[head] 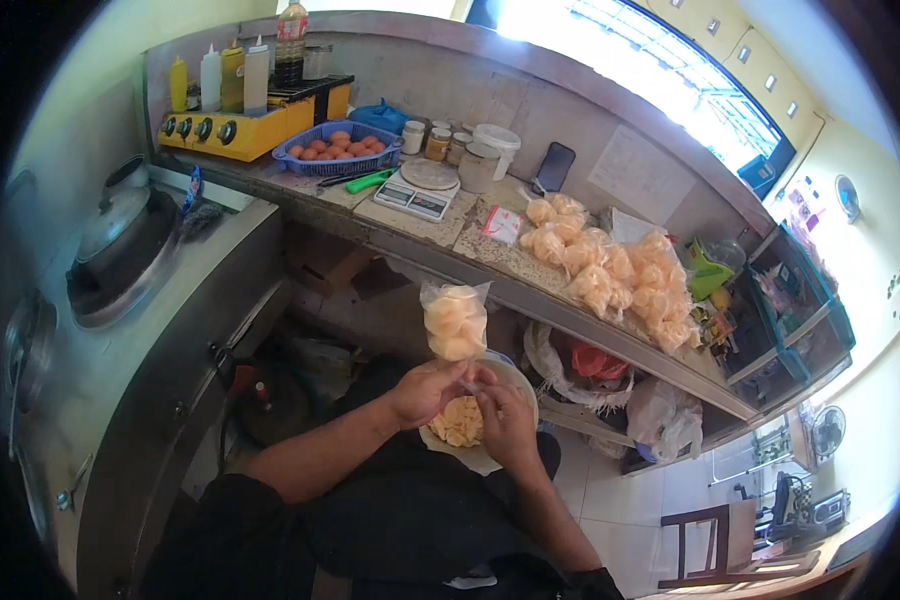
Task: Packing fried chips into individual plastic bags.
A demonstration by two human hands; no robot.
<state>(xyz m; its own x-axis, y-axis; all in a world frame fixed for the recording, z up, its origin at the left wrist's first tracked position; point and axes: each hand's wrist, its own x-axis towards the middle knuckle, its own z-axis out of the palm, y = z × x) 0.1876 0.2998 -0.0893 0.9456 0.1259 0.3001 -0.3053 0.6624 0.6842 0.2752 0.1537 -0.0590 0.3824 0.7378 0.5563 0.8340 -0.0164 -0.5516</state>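
A clear plastic bag of pale round crackers (456,322) points away from me, its twisted neck held between both hands. My left hand (433,391) grips the neck just below the filled part. The fingertips of my right hand (506,420) pinch the bag's gathered end close beside it. Under my hands, on my lap, sits a round tub (523,379) with loose pale-yellow crackers (456,422) inside. My fingers partly hide the neck, so whether it is knotted cannot be seen.
Filled bags (607,270) are heaped on the counter ahead, right of a kitchen scale (418,193). Farther left are a blue basket of eggs (289,154) and a yellow stove (259,133) bearing squeeze bottles. A steel cooking station (187,292) flanks my left; a wooden chair (739,532) stands at right.
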